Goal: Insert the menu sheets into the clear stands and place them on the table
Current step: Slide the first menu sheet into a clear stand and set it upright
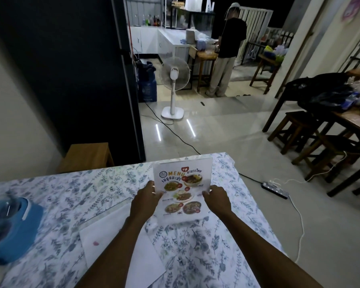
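A menu sheet with food pictures stands upright inside a clear stand on the floral tablecloth of the table. My left hand grips the stand's left edge and my right hand grips its right edge. More white sheets lie flat on the cloth under my left forearm, face down. A second clear stand seems to lie flat beside them; its outline is faint.
A blue object sits at the table's left edge. A wooden bench stands beyond the table. On the floor are a white fan, cables and a power strip. Wooden tables and stools stand at right. A person stands far back.
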Motion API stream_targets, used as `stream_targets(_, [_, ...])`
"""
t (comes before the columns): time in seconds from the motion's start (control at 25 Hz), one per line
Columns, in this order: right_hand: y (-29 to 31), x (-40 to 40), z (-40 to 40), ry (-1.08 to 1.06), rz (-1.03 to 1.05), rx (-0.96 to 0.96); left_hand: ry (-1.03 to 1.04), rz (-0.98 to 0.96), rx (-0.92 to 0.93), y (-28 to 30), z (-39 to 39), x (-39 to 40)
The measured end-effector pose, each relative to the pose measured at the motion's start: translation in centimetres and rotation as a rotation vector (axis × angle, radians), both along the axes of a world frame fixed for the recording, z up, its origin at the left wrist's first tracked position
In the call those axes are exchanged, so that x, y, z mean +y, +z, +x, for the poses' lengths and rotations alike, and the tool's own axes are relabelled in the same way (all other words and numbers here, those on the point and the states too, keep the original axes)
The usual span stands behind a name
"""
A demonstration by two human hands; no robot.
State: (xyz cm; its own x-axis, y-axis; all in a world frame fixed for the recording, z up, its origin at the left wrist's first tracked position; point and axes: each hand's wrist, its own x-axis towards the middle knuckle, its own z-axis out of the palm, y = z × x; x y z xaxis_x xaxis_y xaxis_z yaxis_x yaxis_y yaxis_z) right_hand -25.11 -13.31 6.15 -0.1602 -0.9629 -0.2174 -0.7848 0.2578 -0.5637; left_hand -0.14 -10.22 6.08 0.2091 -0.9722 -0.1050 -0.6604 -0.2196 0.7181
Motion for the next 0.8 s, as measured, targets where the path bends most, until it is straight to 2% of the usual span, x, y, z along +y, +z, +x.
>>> stream_targets(0.32, [1.4, 3.4, 3.8, -0.002, -0.037, 0.005, -0.162, -0.026, 0.116, 1.2, 2.7, 1.6])
stream_targets(0.52, [1.6, 5.9, 8.6, 0.007, -0.040, -0.040, -0.171, -0.047, 0.103, 0.9, 5.1, 4.3])
stream_targets(0.8, [-1.2, 9.5, 16.4, 0.208, 0.034, 0.003, -0.093, 0.034, 0.060, -2.2, 11.7, 10.5])
